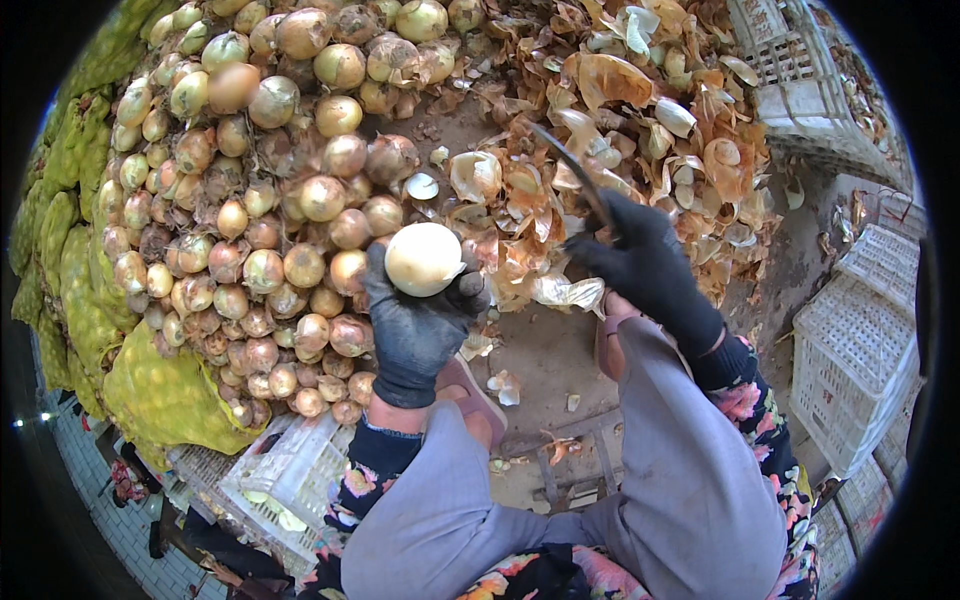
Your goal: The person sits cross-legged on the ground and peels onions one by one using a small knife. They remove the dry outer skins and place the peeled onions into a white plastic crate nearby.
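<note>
My left hand [424, 322], in a dark glove, holds a pale, mostly peeled onion [424, 259] in front of the pile. My right hand [637, 259], gloved in black, grips a knife [566, 161] whose blade points up and to the left, apart from the onion. Unpeeled onions [262, 270] with brown skins are heaped to the left of my left hand. Loose onion skins [525, 195] lie between and beyond my hands, spread over the ground. A small white cut piece [422, 186] rests just above the held onion.
Yellow-green mesh sacks [172, 386] line the pile's left side. White plastic crates stand at the right [855, 360], upper right [802, 97] and lower left [289, 469]. A slatted frame [577, 457] lies between my legs. Part of another person [232, 555] shows at the lower left.
</note>
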Available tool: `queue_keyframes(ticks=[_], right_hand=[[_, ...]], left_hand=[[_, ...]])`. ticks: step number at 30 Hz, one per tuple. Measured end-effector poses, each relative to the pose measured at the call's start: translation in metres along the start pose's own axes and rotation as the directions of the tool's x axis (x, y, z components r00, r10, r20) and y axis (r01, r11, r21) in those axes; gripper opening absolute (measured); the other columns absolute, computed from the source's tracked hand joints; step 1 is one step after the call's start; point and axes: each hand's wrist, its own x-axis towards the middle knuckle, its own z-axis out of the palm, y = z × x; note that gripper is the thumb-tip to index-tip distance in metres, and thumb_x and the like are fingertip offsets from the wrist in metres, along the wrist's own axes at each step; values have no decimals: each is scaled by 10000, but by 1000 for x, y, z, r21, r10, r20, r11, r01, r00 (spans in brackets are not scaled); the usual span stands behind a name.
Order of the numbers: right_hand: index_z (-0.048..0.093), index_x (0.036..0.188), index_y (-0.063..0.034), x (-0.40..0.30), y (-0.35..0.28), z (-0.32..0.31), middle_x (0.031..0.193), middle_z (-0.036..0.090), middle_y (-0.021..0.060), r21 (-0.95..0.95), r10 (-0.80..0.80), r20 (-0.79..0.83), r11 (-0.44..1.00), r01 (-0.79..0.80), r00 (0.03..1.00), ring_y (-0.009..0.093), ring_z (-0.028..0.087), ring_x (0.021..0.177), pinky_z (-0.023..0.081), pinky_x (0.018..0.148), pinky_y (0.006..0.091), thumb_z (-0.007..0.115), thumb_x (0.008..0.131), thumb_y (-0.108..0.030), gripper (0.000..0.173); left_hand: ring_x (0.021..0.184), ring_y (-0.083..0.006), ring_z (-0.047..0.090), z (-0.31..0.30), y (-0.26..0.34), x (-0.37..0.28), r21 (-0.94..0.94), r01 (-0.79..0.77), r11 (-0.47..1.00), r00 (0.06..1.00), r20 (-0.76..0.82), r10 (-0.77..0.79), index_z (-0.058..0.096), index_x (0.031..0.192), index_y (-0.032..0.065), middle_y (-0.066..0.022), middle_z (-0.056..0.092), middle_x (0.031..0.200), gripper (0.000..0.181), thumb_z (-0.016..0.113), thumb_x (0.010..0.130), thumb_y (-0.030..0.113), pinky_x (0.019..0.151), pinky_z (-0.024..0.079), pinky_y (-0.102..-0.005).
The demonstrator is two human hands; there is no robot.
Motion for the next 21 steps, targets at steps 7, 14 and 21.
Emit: queue_keyframes(ticks=[7,14,21], right_hand=[[655,851,71,18,-43,36,653,633,69,565,257,588,547,-618,766,99,537,443,426,407,237,637,861,-220,291],[625,776,77,18,-41,46,658,653,119,645,248,547,484,-591,800,108,530,419,429,399,240,559,844,-150,245],[599,767,42,11,-51,39,628,610,82,674,302,485,470,-570,821,112,542,432,439,404,241,576,826,-152,204]], left_hand=[[849,-310,598,14,-11,-3,92,-104,990,990,-83,111,515,1225,69,-176,612,1055,609,531,882,571,754,508,-426],[1047,-295,565,6,-11,-2,80,-67,995,998,15,66,491,1249,60,-144,578,1166,588,540,897,529,857,504,-425],[1102,-314,552,2,-8,-2,57,-108,992,994,-29,110,476,1272,63,-154,554,1220,535,549,918,457,890,504,-461]])
